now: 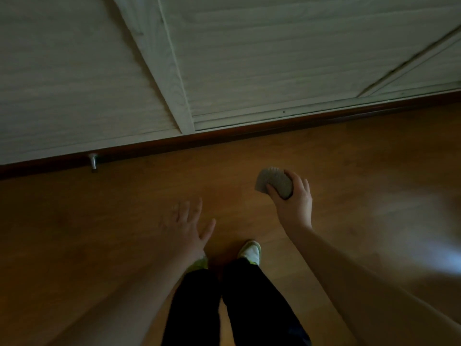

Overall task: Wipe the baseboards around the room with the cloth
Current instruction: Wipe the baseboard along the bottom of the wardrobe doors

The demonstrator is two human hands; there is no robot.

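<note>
A dark reddish-brown baseboard (249, 129) runs along the foot of the pale wood-grain wall, slanting up to the right across the view. My right hand (294, 198) is shut on a folded grey cloth (273, 182), held in the air above the floor, well short of the baseboard. My left hand (189, 226) hovers lower and to the left with fingers spread and nothing in it. The picture is dim and slightly blurred.
A small metal door stop (94, 162) sticks out from the baseboard at the left. White panelled doors (287, 53) stand above the baseboard. My legs in dark trousers and light shoes (250, 252) stand on the orange-brown wood floor (361, 158).
</note>
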